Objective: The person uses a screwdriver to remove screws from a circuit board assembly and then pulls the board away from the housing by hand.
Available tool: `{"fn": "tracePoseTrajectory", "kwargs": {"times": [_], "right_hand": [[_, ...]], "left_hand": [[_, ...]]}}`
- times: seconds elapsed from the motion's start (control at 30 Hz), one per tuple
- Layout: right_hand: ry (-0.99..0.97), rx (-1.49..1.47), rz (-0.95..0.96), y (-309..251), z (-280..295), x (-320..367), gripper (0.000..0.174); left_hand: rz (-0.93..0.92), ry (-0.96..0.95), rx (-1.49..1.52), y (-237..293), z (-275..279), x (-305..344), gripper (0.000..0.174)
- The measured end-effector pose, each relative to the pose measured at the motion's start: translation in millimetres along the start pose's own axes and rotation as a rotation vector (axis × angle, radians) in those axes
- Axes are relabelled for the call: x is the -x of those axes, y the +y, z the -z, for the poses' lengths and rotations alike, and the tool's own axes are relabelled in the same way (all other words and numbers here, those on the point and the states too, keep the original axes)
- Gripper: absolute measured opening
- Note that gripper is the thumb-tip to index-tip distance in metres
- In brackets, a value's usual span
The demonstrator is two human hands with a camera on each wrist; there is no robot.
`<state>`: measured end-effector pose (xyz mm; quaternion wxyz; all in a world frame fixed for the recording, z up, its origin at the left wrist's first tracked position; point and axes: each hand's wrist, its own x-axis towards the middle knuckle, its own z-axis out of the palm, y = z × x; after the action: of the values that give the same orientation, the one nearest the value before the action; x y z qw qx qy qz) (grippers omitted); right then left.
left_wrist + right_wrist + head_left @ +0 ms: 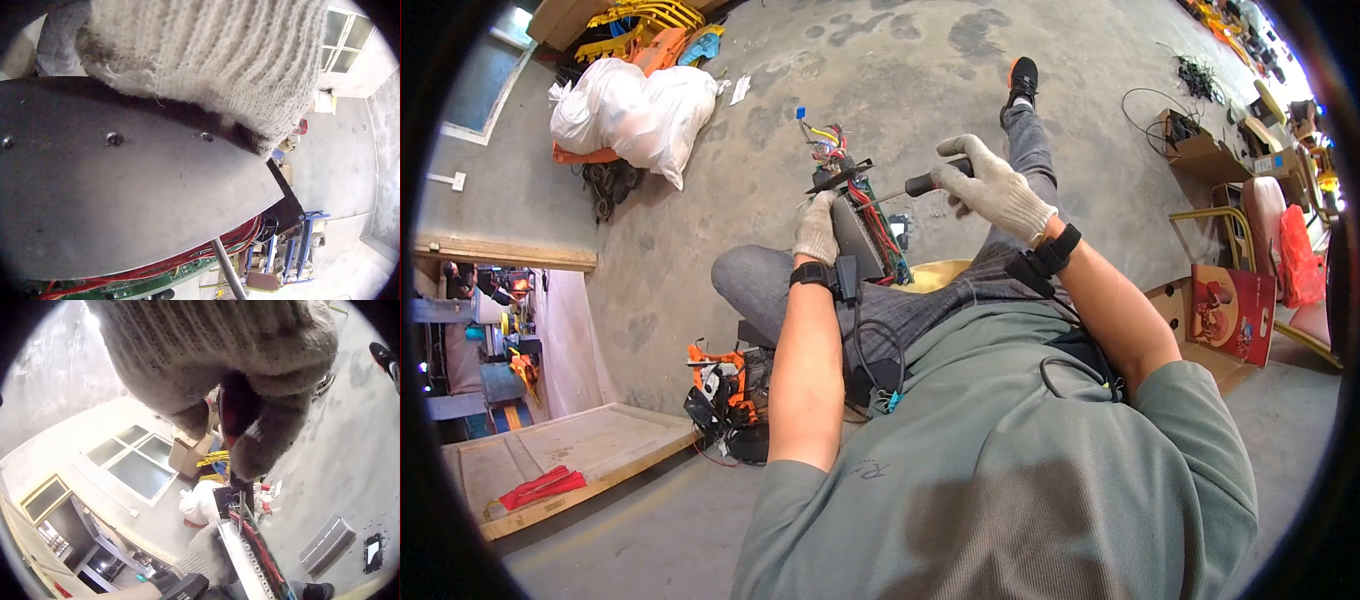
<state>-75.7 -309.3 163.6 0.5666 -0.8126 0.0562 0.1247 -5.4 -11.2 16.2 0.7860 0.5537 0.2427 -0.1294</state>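
Observation:
The gloved left hand [817, 230] grips the edge of a grey metal-backed assembly [855, 238]; in the left wrist view the glove [206, 56] covers one side of the plate [125, 194]. Red wires [880, 228] and a green circuit board [181, 272] run along the other side. A black-handled screwdriver [924, 184] is held in the gloved right hand [998, 195], its shaft [229, 269] reaching the wired side. Where its tip rests is hidden. In the right wrist view, the right hand [231, 356] is above the shaft [242, 511].
White bags [635, 115] lie at the upper left. An orange and black machine [735, 390] is beside the left knee. A wooden panel [580, 455] with red cloth is lower left. To the right are a red box [1230, 315] and a chair. A grey metal block [328, 544] lies on the floor.

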Motion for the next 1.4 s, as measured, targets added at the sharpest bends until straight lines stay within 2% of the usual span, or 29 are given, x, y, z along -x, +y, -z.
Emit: {"fn": "tracePoseTrajectory", "kwargs": {"times": [0.07, 0.13, 0.2, 0.23, 0.3, 0.33, 0.4, 0.43, 0.5, 0.53, 0.63, 0.7, 0.77, 0.83, 0.9, 0.93, 1.03, 1.1, 1.23, 1.3, 1.33, 1.4], "right_hand": [[-0.032, -0.005, -0.055, -10, 8, 2, 0.041], [-0.067, -0.01, -0.109, -7, 12, -2, 0.042], [-0.075, 0.011, 0.047, 16, 9, -13, 0.046], [-0.075, 0.011, 0.047, 27, 8, -18, 0.046], [-0.006, 0.093, 0.33, 35, 5, -23, 0.049], [-0.005, 0.093, 0.33, 39, 6, -23, 0.049], [-0.001, 0.167, 0.213, 19, 9, -12, 0.046], [-0.002, 0.167, 0.212, 7, 11, -8, 0.046], [-0.1, 0.037, -0.15, -16, 14, -3, 0.047], [-0.099, 0.037, -0.15, -14, 16, -5, 0.047], [-0.197, -0.001, -0.049, 9, 18, -17, 0.047], [-0.106, 0.008, 0.256, 24, 13, -23, 0.043], [-0.076, 0.074, 0.253, 27, 12, -18, 0.042], [-0.046, 0.14, 0.251, 5, 15, -10, 0.042], [-0.159, 0.071, -0.189, -23, 20, -3, 0.042], [-0.158, 0.07, -0.189, -18, 22, -6, 0.042], [-0.24, 0.03, -0.079, 17, 21, -21, 0.047], [-0.054, 0.1, 0.265, 32, 15, -25, 0.053], [-0.021, 0.033, 0.299, 25, 10, -16, 0.05], [-0.117, 0.005, -0.175, -13, 17, -3, 0.046], [-0.115, 0.005, -0.173, -9, 20, -6, 0.046], [-0.248, -0.056, -0.092, 10, 23, -16, 0.047]], "left_hand": [[-0.055, -0.053, -0.036, -1, 4, -5, 0.023], [-0.032, -0.031, -0.03, -1, 3, -6, 0.024], [-0.005, -0.006, -0.025, -2, 4, -7, 0.025], [0.001, 0.004, -0.027, -2, 4, -9, 0.025], [0.008, 0.014, -0.029, -3, 4, -9, 0.025], [0.007, -0.002, -0.017, -3, 4, -9, 0.025], [0.007, -0.018, -0.005, -1, 2, -6, 0.024], [-0.009, 0.0, -0.005, -1, 0, -4, 0.024], [-0.023, 0.017, -0.005, -2, 0, -4, 0.024], [-0.009, -0.002, -0.007, -1, 0, -4, 0.024], [0.0, -0.017, -0.005, 3, -2, 1, 0.025], [-0.002, -0.014, -0.002, -4, 3, -6, 0.026], [-0.01, 0.058, -0.043, -11, 9, -20, 0.027], [-0.014, 0.031, -0.041, -8, 7, -16, 0.028], [-0.018, 0.005, -0.041, -8, 8, -14, 0.029], [-0.014, -0.025, -0.039, -7, 9, -14, 0.029], [-0.014, -0.054, -0.026, -4, 6, -10, 0.029], [-0.015, -0.055, -0.016, -5, 5, -9, 0.028], [-0.009, 0.006, -0.043, 1, 1, 0, 0.026], [-0.008, 0.007, -0.07, 2, 1, 0, 0.027], [-0.011, -0.023, -0.041, 0, 1, -3, 0.029], [-0.017, -0.053, -0.011, -8, 9, -17, 0.033]]}}
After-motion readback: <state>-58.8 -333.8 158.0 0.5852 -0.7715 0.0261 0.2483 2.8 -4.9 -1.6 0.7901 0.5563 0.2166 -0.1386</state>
